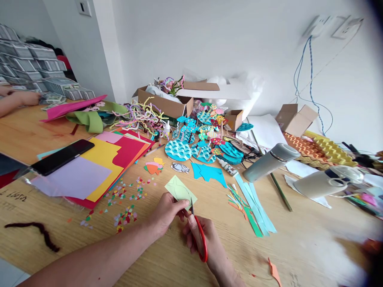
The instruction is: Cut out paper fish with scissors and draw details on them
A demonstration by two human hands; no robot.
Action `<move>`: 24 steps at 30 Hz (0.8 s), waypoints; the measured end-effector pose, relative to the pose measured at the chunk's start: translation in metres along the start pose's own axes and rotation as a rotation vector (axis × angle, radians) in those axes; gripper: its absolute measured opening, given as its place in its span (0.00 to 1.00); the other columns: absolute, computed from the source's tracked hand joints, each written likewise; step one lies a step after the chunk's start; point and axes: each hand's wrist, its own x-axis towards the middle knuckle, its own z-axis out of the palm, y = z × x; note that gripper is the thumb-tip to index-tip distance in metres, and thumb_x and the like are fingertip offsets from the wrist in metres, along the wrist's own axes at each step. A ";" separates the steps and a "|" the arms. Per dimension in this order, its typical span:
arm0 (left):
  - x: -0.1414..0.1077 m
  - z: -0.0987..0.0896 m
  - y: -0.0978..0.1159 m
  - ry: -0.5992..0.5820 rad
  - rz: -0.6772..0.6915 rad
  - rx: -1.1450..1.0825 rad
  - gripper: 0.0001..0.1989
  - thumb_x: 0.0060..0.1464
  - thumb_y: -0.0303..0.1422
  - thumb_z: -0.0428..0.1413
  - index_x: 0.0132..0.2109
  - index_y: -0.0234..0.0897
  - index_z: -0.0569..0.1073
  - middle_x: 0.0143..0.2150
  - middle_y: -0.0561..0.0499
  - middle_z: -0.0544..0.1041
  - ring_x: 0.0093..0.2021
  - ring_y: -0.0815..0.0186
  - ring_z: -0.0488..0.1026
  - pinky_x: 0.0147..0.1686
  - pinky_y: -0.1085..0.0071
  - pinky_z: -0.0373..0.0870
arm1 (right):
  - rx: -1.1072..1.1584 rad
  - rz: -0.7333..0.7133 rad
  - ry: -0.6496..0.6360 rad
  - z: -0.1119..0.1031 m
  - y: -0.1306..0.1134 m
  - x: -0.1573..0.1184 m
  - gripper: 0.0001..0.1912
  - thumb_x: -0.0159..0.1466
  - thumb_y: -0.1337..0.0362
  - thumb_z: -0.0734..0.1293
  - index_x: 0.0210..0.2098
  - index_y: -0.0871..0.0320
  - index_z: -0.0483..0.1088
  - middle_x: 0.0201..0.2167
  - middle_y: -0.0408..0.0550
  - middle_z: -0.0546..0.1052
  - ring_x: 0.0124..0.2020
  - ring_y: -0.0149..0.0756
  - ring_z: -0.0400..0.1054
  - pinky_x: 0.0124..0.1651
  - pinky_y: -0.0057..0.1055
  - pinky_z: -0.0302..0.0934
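My left hand [169, 210] pinches a light green piece of paper [177, 186] by its lower edge, thumb on top. Thin drawn lines show on the paper. In my right hand [206, 237] are red-handled scissors [204, 248], their dark blades at the paper's right part, close to my left thumb. Just beyond the paper lie orange and yellow paper fish shapes [154, 166], a grey-and-white cutout [180, 168] and blue paper pieces [209, 173]. Small coloured confetti [127, 213] is scattered left of my left hand.
Coloured sheets [72, 175] with a black phone [64, 156] lie left. Blue wavy discs [178, 150] and pipe cleaners [143, 115] stand behind. Paper strips [254, 207], a grey bottle [269, 162] and a white bottle [326, 181] are right. Another person's hand [28, 98] is far left.
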 end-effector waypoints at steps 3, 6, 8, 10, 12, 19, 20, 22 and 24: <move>0.000 0.000 0.000 0.001 -0.004 0.000 0.11 0.44 0.37 0.60 0.26 0.32 0.71 0.22 0.50 0.73 0.22 0.68 0.68 0.22 0.73 0.60 | 0.006 0.006 0.003 0.000 -0.002 0.000 0.33 0.55 0.33 0.59 0.22 0.60 0.66 0.10 0.40 0.64 0.11 0.26 0.55 0.16 0.25 0.47; 0.000 0.001 -0.001 0.004 -0.011 -0.011 0.11 0.43 0.37 0.60 0.27 0.32 0.71 0.23 0.50 0.73 0.21 0.69 0.67 0.22 0.73 0.60 | 0.001 0.009 0.007 0.001 -0.005 -0.001 0.33 0.55 0.33 0.59 0.22 0.60 0.66 0.10 0.40 0.64 0.11 0.26 0.55 0.16 0.25 0.47; 0.001 0.001 -0.001 0.008 -0.013 -0.016 0.11 0.43 0.36 0.60 0.27 0.32 0.71 0.23 0.50 0.73 0.21 0.69 0.67 0.22 0.74 0.60 | -0.003 0.012 0.012 0.001 -0.006 -0.002 0.33 0.55 0.33 0.59 0.22 0.59 0.66 0.10 0.40 0.63 0.11 0.26 0.55 0.16 0.25 0.47; 0.001 0.001 -0.001 0.012 -0.017 -0.017 0.11 0.43 0.36 0.60 0.26 0.32 0.71 0.22 0.51 0.72 0.21 0.70 0.67 0.22 0.74 0.60 | -0.009 0.014 0.015 0.001 -0.005 -0.002 0.33 0.55 0.33 0.58 0.22 0.59 0.66 0.10 0.39 0.63 0.11 0.26 0.55 0.16 0.25 0.48; 0.000 0.001 0.000 0.011 -0.012 -0.012 0.11 0.43 0.37 0.60 0.26 0.32 0.71 0.22 0.51 0.72 0.21 0.70 0.66 0.22 0.74 0.60 | -0.015 0.014 0.012 0.001 -0.004 -0.001 0.33 0.55 0.33 0.58 0.22 0.59 0.66 0.10 0.39 0.63 0.11 0.26 0.55 0.16 0.24 0.48; -0.002 0.002 0.004 0.013 -0.004 0.012 0.11 0.43 0.37 0.61 0.25 0.33 0.70 0.20 0.52 0.71 0.21 0.70 0.66 0.22 0.73 0.61 | -0.006 -0.005 -0.001 0.000 0.001 0.001 0.35 0.55 0.32 0.58 0.23 0.61 0.66 0.11 0.40 0.65 0.11 0.26 0.56 0.16 0.23 0.48; -0.002 0.002 0.004 0.012 -0.005 0.013 0.11 0.43 0.37 0.60 0.25 0.33 0.70 0.21 0.52 0.71 0.21 0.70 0.66 0.22 0.73 0.60 | -0.007 -0.006 -0.002 0.000 0.001 0.001 0.35 0.55 0.32 0.58 0.23 0.61 0.66 0.10 0.40 0.65 0.11 0.26 0.56 0.16 0.23 0.48; -0.002 0.002 0.004 0.005 -0.005 0.012 0.11 0.43 0.37 0.60 0.25 0.33 0.70 0.21 0.52 0.71 0.21 0.70 0.66 0.22 0.73 0.60 | -0.006 -0.008 -0.002 0.000 0.000 0.000 0.35 0.55 0.32 0.57 0.23 0.61 0.66 0.10 0.40 0.64 0.11 0.25 0.56 0.15 0.22 0.48; -0.002 0.002 0.003 -0.001 -0.006 0.011 0.11 0.43 0.37 0.60 0.26 0.33 0.70 0.21 0.52 0.71 0.21 0.70 0.66 0.22 0.73 0.60 | -0.002 -0.008 0.000 0.000 -0.002 0.000 0.35 0.55 0.32 0.58 0.23 0.62 0.66 0.10 0.40 0.64 0.11 0.25 0.56 0.15 0.22 0.48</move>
